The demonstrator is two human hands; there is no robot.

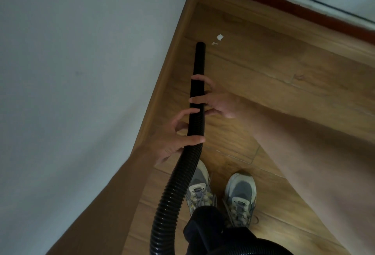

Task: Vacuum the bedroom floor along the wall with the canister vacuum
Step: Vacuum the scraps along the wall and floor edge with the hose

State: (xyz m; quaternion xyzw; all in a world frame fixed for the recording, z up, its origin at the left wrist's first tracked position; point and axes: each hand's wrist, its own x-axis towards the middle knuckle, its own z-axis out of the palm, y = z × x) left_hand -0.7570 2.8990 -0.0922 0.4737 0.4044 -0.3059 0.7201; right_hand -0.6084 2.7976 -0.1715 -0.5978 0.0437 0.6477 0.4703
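Both hands hold the black vacuum hose (196,112). The left hand (174,143) wraps the ribbed part, and the right hand (215,102) closes its grip just ahead, on the smooth tube. Past both grips, the tube's open end sits near small white paper scraps (218,39), maybe just above the wood floor (274,67), beside the wall (81,51).

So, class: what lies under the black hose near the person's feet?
The hose crosses over the left shoe, hiding its inner edge; wooden floor shows beside it. Anything directly beneath stays hidden.
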